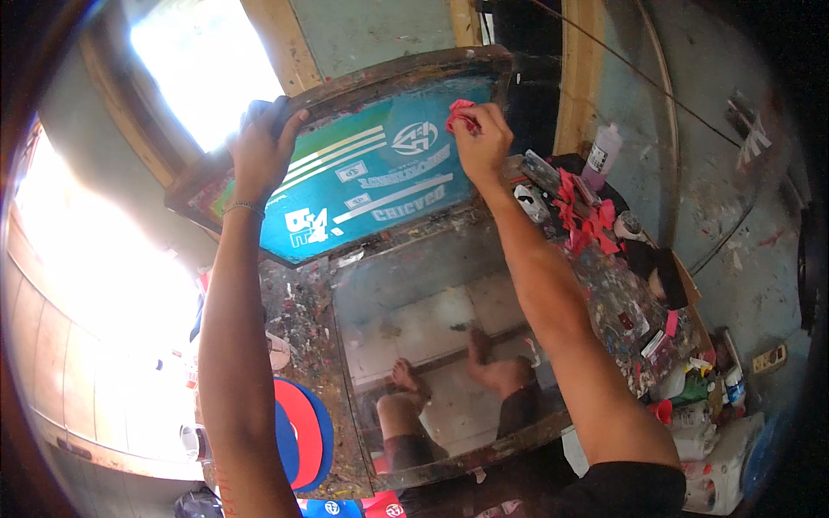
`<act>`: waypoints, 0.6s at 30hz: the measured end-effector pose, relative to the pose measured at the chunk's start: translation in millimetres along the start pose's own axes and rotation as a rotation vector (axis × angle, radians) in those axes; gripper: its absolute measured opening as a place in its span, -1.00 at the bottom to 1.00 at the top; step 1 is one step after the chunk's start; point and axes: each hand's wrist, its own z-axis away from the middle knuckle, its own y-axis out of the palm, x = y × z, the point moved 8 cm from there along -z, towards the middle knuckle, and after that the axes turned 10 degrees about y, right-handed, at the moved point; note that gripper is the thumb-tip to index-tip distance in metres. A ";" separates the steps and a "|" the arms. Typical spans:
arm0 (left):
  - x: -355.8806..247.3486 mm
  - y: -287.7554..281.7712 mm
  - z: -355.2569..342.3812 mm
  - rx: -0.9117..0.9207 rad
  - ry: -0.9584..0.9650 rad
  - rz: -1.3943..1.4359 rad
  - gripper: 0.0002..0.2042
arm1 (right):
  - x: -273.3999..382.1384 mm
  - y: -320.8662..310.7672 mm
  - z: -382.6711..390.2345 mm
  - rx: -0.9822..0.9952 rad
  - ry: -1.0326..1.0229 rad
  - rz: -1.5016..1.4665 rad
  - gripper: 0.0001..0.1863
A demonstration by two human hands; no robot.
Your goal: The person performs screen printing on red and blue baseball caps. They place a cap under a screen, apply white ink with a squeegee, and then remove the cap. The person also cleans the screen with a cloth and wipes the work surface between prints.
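A screen-printing frame [401,71] with dark, stained wooden sides stands tilted up at the back of the work table. Its teal mesh [380,160] carries pale stripes, lettering and a round emblem. My left hand [262,151] grips the frame's upper edge toward the left, fingers over the wood. Pinched in my right hand [485,142] is a crumpled red rag [461,112], held against or just in front of the mesh near its upper right corner; contact is hard to tell. Below the frame lies a glossy glass panel [414,293] reflecting legs and feet.
Paint-spattered table [302,319] surrounds the glass. A red and blue rounded piece [304,436] lies at the near left. On the right are a clear bottle [602,155] with pinkish liquid, red rag scraps [587,216] and assorted containers. A bright window [203,65] is behind.
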 end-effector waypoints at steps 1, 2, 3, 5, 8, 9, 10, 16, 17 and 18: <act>-0.1 0.6 -0.3 -0.008 0.011 0.008 -0.52 | -0.3 8.6 4.9 0.036 0.002 0.004 -0.89; -1.6 2.2 -3.5 -0.025 0.023 0.026 -0.53 | -3.8 13.6 9.3 0.070 -0.006 0.017 -0.89; -2.0 0.5 -5.7 -0.037 0.036 0.035 -0.54 | -8.2 22.0 17.8 0.103 -0.008 0.022 -0.89; 1.6 1.1 -7.0 -0.001 0.023 0.033 -0.56 | -19.5 36.6 34.9 0.240 0.062 -0.011 -0.88; 5.6 1.4 -4.2 0.015 0.018 0.019 -0.58 | -29.2 30.5 39.0 0.268 0.105 -0.018 -0.89; 6.9 0.7 -1.9 0.013 0.016 0.007 -0.58 | -30.6 19.1 30.2 0.169 0.125 -0.012 -0.90; 7.6 1.8 1.2 0.013 0.010 0.002 -0.58 | -31.0 11.5 26.5 0.070 0.145 -0.006 -0.90; 2.1 1.3 -3.3 0.001 -0.028 0.027 -0.53 | -46.8 44.3 61.8 -0.175 0.410 -0.157 -0.91; -0.1 0.2 -3.3 -0.003 -0.030 0.011 -0.52 | -56.8 52.6 70.8 -0.208 0.451 -0.214 -0.90; 0.5 0.6 -0.5 0.001 -0.037 -0.006 -0.51 | -65.2 61.2 81.2 -0.238 0.571 -0.279 -0.90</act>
